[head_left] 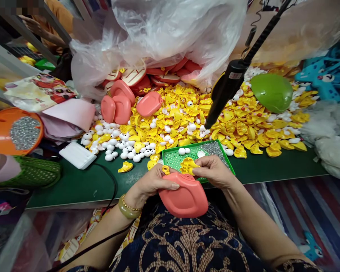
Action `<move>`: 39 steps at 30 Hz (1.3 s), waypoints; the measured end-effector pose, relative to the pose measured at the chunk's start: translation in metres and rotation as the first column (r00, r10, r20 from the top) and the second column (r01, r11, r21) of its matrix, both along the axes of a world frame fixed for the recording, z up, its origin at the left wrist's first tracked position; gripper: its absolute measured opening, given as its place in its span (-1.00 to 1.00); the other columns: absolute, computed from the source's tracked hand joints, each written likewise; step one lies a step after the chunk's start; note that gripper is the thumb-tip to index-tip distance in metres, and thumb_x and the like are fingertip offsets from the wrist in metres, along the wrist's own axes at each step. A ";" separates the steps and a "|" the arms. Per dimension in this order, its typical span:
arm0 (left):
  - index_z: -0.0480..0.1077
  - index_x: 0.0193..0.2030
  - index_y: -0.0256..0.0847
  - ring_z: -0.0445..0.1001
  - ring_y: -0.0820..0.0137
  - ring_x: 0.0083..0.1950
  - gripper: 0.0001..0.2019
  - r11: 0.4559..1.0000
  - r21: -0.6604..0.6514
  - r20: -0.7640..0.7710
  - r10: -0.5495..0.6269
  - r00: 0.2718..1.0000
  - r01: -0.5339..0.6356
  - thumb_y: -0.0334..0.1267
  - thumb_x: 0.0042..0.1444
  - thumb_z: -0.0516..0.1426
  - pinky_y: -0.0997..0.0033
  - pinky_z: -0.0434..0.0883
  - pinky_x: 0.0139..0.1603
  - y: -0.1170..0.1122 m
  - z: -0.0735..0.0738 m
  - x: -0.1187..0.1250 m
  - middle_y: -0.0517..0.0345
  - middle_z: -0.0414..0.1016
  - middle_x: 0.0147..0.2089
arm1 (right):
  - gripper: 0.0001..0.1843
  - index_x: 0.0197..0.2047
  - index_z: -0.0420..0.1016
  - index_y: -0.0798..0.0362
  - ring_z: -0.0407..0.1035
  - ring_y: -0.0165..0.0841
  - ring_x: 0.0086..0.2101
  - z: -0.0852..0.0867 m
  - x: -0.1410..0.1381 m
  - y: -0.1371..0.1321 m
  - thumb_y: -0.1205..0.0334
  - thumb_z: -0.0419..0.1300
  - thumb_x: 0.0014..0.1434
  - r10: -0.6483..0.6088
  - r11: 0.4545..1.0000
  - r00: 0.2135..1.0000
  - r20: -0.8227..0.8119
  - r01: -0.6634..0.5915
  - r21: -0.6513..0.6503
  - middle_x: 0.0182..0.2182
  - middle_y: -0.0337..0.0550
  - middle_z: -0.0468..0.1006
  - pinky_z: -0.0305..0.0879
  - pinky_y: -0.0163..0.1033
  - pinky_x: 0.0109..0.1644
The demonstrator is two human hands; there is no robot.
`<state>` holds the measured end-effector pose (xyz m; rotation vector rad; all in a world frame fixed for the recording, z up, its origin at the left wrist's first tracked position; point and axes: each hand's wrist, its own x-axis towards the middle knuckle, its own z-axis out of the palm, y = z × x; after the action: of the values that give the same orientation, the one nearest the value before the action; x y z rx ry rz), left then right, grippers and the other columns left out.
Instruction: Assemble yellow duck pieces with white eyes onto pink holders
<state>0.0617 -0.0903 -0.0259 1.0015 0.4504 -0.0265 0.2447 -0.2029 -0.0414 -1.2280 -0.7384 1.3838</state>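
Cluttered green workbench [272, 164] | left grip [155, 181] closed on coral shell [184, 200] | right grip [212, 172] pinching yellow piece [189, 166]

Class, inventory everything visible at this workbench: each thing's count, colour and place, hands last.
clear plastic bag: one, clear, top, behind the heap
red plastic discs: many, red, under the bag
yellow plastic pieces: many, yellow, heaped on the green bench
white balls: many, white, along the heap's front
coral plastic shells: five, coral, four by the heap, one held
green oval shell: one, green, right of the heap
black handheld tool: one, black, hanging over the heap
green pegboard tray: one, green, bench front
orange dish: one, orange, far left, holding grey beads
white box: one, white, bench left, cable attached
left hand: one, gripping a coral shell
right hand: one, pinching a yellow piece above the tray
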 end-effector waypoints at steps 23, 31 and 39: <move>0.58 -0.36 -0.32 0.42 0.57 -0.51 -0.79 0.999 -0.034 -0.040 0.038 0.998 -0.039 -0.33 -0.21 0.37 0.66 0.35 -0.45 -0.005 -0.005 -0.006 0.13 0.56 -0.47 | -0.73 -0.16 0.26 -0.01 0.05 -0.52 -0.60 -0.003 -0.018 -0.015 0.00 0.10 0.16 0.034 0.993 0.946 0.322 -0.067 0.093 -0.60 -0.38 0.19 0.03 -0.33 -0.54; 0.58 -0.34 -0.33 0.46 0.50 -0.46 -0.73 0.991 -0.075 -0.055 0.110 0.992 -0.114 -0.33 -0.27 0.38 0.58 0.39 -0.39 -0.009 -0.005 -0.007 0.09 0.58 -0.43 | -0.65 -0.35 0.45 0.06 0.28 -0.42 -0.46 -0.003 -0.020 -0.024 0.09 -0.06 0.30 -0.017 0.985 0.843 0.537 -0.079 0.155 -0.49 -0.19 0.43 0.22 -0.29 -0.38; 0.57 -0.41 -0.33 0.43 0.53 -0.51 -0.79 0.988 -0.084 -0.029 0.124 0.992 -0.126 -0.34 -0.27 0.38 0.60 0.37 -0.44 -0.010 -0.005 -0.011 0.12 0.56 -0.49 | -0.65 -0.05 0.55 -0.01 0.46 -0.35 -0.32 0.000 -0.024 -0.034 0.13 -0.02 0.28 -0.041 0.971 0.881 0.472 -0.076 0.226 -0.27 -0.13 0.60 0.38 -0.25 -0.21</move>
<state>0.0506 -0.1002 -0.0304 0.8877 0.5291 0.0539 0.2206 -0.2370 -0.0410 -1.3813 -1.2230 0.9723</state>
